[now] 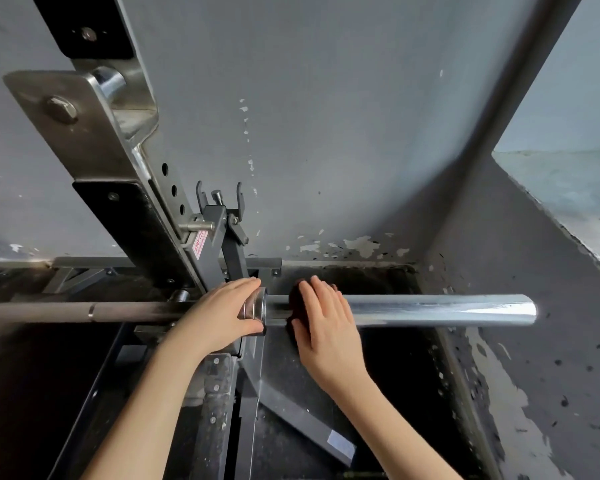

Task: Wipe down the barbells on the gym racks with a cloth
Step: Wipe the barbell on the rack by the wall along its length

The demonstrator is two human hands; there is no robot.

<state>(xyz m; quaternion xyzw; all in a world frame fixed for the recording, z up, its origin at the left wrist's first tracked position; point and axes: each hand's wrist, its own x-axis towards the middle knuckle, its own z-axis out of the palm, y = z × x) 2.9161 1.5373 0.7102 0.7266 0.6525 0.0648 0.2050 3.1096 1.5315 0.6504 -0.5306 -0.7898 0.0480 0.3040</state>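
The barbell (430,310) lies level across the lower middle of the view. Its thin shaft (66,311) runs out to 9 o'clock and its thick shiny sleeve (465,308) points to 3 o'clock, with the end free in the air. It seems to rest on the rack (118,150), which rises toward 11 o'clock. The exact support is hidden behind the left hand.

The left hand (222,313) is closed around the collar (255,306), with the fingers over the top and the thumb under it. I think this grip is there to stop the sleeve from turning or sliding when it is rubbed, because such a sleeve can spin freely.

The right hand (326,320) comes from 6 o'clock and lies across the sleeve just beside the collar. Its fingers are almost straight and together, and they press a dark cloth (297,299) onto the metal. The thumb is hidden, so I cannot tell if it goes under the sleeve. The cloth shows only at the 9 o'clock side of this hand, above and below the sleeve, so it seems to be wrapped partly around it. A flat, wide hand puts more of the cloth on the round surface.

The cloth is at the inner end of the sleeve, so my judgement is that the long part toward 3 o'clock is not yet wiped.
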